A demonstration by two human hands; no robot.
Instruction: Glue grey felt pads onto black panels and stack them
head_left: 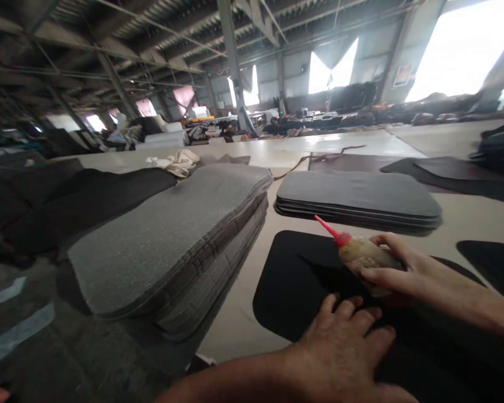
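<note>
My right hand (pixel 397 266) is wrapped round a squeeze bottle (pixel 363 254) with a pale, stained body and a red pointed nozzle. The nozzle tilts up to the left, above a black sheet (pixel 283 280) with rounded corners. On that sheet my left hand (pixel 346 336) lies flat, fingers spread, holding nothing. Just beyond the bottle sits a stack of dark rounded panels (pixel 353 193). The near part of the black sheet runs under my left hand and out of the frame.
To the left, a tall stack of grey speckled sheets (pixel 163 229) overhangs the table edge. Another black piece (pixel 495 266) lies at the right. A crumpled cloth (pixel 176 163) and a thin dark strip (pixel 298 164) are further back. A post (pixel 235 67) rises beyond the table (pixel 231 324).
</note>
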